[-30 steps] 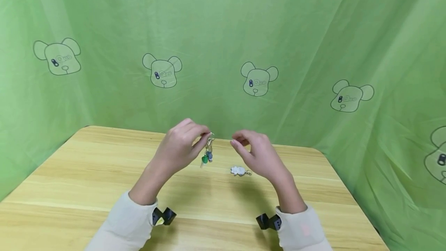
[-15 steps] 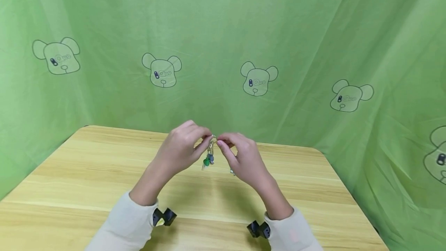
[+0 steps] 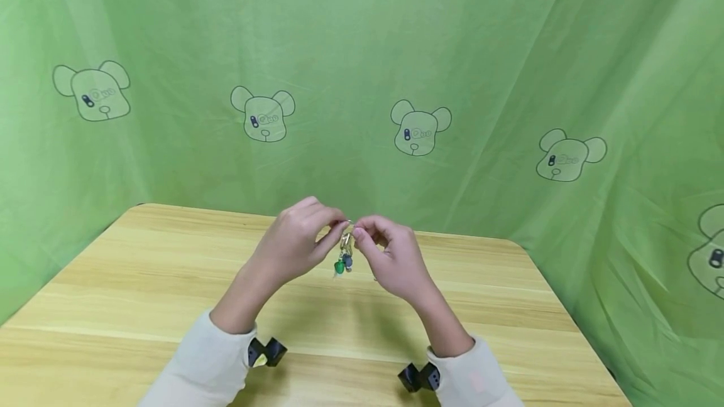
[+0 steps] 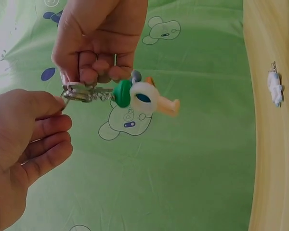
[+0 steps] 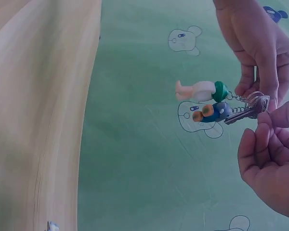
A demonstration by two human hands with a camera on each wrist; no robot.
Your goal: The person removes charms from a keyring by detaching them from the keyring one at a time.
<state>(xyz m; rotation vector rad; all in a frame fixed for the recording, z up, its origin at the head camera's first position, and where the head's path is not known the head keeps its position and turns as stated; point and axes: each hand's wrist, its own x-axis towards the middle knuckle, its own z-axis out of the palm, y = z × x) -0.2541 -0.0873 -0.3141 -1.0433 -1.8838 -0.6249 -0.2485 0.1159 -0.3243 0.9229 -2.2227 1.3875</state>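
My left hand (image 3: pixel 291 240) and right hand (image 3: pixel 398 262) meet above the far part of the table, fingertips nearly touching. Between them is a metal key ring (image 5: pixel 254 98), pinched by the thumb and fingers of each hand. Keys (image 5: pixel 238 116) hang from it, along with two small figure charms on chains. One charm (image 5: pixel 203 90) has a green top, a white body and pale legs; the other (image 5: pixel 213 113) is dark blue with orange feet. Fingertips partly cover the ring, so its exact opening is hidden. A white figure keychain (image 4: pixel 275 89) lies apart on the table.
Beneath the hands is a light wood-grain table (image 3: pixel 170 294). Green cloth (image 3: pixel 339 49) printed with bear heads surrounds its back and sides. A black wrist camera (image 3: pixel 266 352) sits at the left cuff, another camera (image 3: pixel 418 377) at the right.
My right hand has moved left to the key ring and now pinches it. The left hand has barely shifted. The charms hang slightly further right, and the right hand now hides the white keychain in the head view.
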